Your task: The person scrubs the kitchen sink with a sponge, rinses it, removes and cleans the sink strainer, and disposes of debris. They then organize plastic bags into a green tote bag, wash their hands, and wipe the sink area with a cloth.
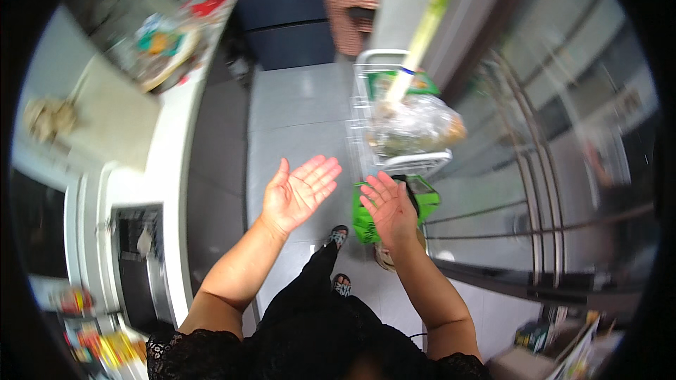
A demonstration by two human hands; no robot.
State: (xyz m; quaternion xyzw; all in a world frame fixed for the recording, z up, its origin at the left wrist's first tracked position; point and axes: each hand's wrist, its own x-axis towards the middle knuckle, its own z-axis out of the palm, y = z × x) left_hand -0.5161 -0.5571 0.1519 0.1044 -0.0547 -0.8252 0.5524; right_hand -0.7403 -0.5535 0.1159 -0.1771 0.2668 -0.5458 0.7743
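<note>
Both palms face up above a grey tiled floor (296, 100). My left hand (300, 193) is empty, its fingers spread and its thumb apart, near the middle of the view. Nothing lies in my right hand (390, 210) either; its fingers are apart, and it is held over a green bag (364, 221) on the floor. Just beyond that bag stands a white wire rack (360, 111) bearing a clear plastic bag (417, 121) with contents I cannot make out. A long green and white stalk, perhaps a leek, with blue bands (422, 37) rises from the rack.
A white countertop (171, 132) runs along the left, with a sink (140, 274) and blurred packages (158, 45) on it. Dark blue drawers (288, 5) stand ahead, beside a red checked cloth (351, 0). Glass sliding doors (491, 195) line the right; a cardboard box (520, 364) sits lower right.
</note>
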